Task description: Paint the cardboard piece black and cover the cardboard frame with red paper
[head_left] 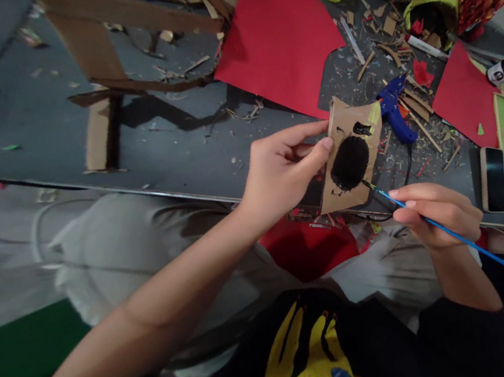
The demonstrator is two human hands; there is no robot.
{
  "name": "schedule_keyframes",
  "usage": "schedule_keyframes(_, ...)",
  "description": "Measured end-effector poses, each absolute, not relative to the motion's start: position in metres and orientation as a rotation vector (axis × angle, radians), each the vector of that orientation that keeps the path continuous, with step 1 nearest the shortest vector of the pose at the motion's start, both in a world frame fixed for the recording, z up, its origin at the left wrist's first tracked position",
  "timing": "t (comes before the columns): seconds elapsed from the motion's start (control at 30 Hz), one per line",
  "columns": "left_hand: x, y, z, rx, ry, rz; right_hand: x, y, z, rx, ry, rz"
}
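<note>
Tilted brown cardboard (351, 146) bears a large black oval (350, 165). A blue paintbrush (453, 233) slants from the cardboard's lower right.

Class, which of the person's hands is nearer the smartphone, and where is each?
Right. The right hand, holding the blue paintbrush, is just left of the smartphone; the left hand, holding the cardboard piece, is much farther left.

The left hand (284, 167) pinches the left edge of a cardboard piece (347, 122) bearing a black oval (350, 163), the right hand (442, 212) holds a blue paintbrush (461, 238) at the cardboard's lower right, a blue glue gun (397, 111) lies just right of it, and a red sheet (279, 41) beyond it.
</note>
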State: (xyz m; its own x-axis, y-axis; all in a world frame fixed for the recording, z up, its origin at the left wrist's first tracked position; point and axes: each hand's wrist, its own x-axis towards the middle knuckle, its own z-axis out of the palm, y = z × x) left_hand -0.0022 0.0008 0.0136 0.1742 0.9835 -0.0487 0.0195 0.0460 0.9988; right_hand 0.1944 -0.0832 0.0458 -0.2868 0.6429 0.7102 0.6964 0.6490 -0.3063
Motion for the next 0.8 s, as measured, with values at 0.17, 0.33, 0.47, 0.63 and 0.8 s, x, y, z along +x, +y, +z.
schedule_keyframes(0.17,-0.001,0.0,0.013,1.27,1.093,1.029,0.196,-0.086,0.046,-1.087,-1.976,-0.018)
schedule_keyframes(0.33,0.001,-0.001,0.016,1.295,1.083,0.992,0.191,-0.088,0.044,-1.102,-1.935,-0.019)
schedule_keyframes(0.47,0.0,-0.001,0.016,1.295,1.093,1.025,0.188,-0.085,0.045,-1.061,-1.952,0.062)
schedule_keyframes(0.63,0.0,0.001,0.014,1.293,1.122,1.027,0.193,-0.082,0.054,-1.067,-2.061,0.118)
schedule_keyframes(0.8,0.002,-0.001,0.012,1.32,1.132,1.049,0.194,-0.081,0.055,-1.088,-2.114,0.043)
